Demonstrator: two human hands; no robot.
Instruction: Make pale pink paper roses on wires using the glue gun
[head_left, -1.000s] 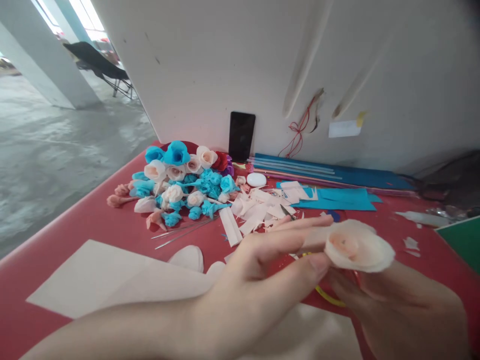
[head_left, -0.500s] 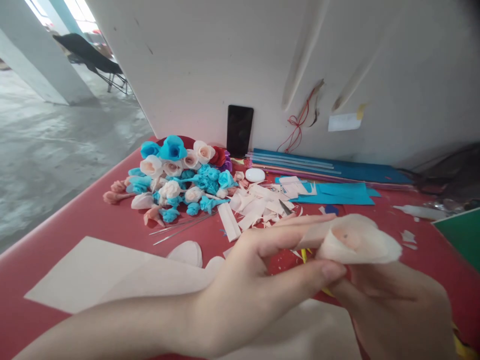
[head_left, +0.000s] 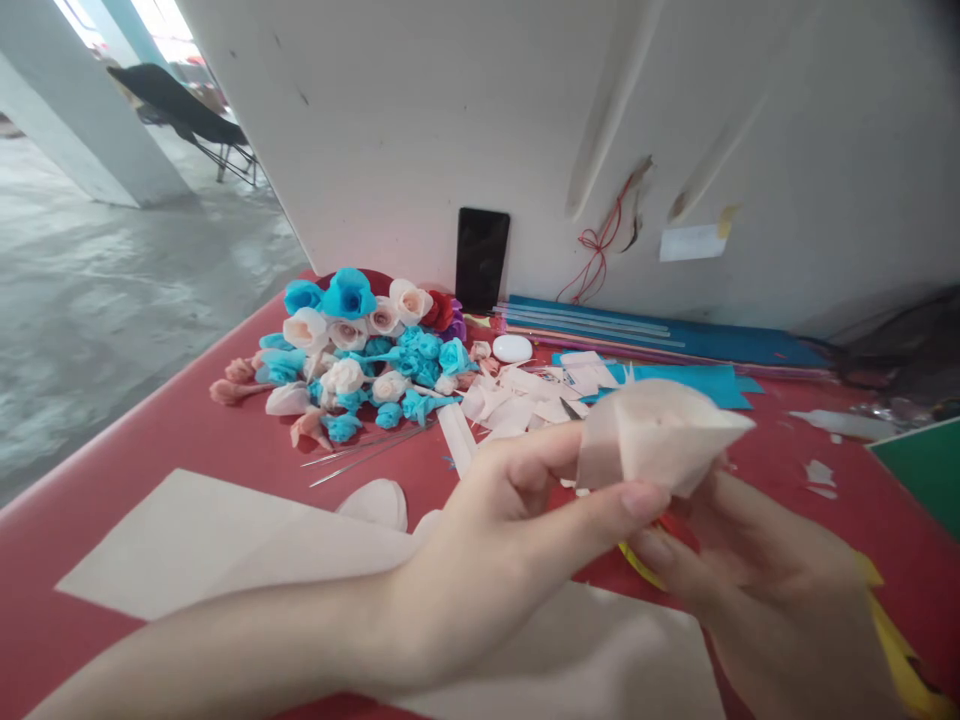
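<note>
Between both hands sits a pale paper flower, its petals curled into a cup with a pointed right edge. My left hand pinches it at the lower left, thumb in front and fingers behind. From the right, my right hand closes round its underside, the fingertips partly hidden behind the paper. Under the hands lie a yellow-handled tool, mostly covered, and a sheet of pale paper. Cut rounded petals rest to the left of my left hand.
Finished paper flowers in blue, white and pink are heaped at the back left, with thin wires before them. Paper scraps, a white oval case and blue paper lie behind the hands. A phone leans against the wall.
The flower has moved up and left and has been turned, so its cup and pointed edge show differently. My right hand has shifted its hold beneath it.
</note>
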